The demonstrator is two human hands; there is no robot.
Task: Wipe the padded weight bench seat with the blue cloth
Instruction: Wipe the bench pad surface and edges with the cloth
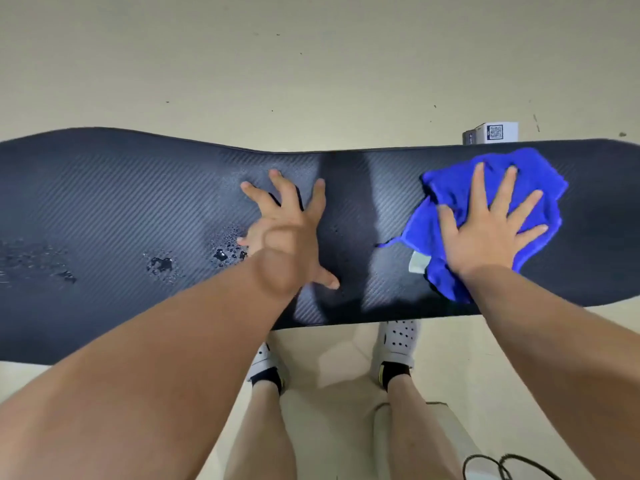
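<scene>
The black padded bench seat runs left to right across the head view, with a carbon-weave texture. Water droplets and two more wet patches lie on its left half. A crumpled blue cloth with a white tag lies on the right half. My right hand presses flat on the cloth, fingers spread. My left hand rests on the seat's middle on spread fingertips, holding nothing, just right of the droplets.
A small white box with a QR code sits on the floor behind the bench's far right edge. My feet in white shoes stand below the near edge. A black cable loops at the bottom right.
</scene>
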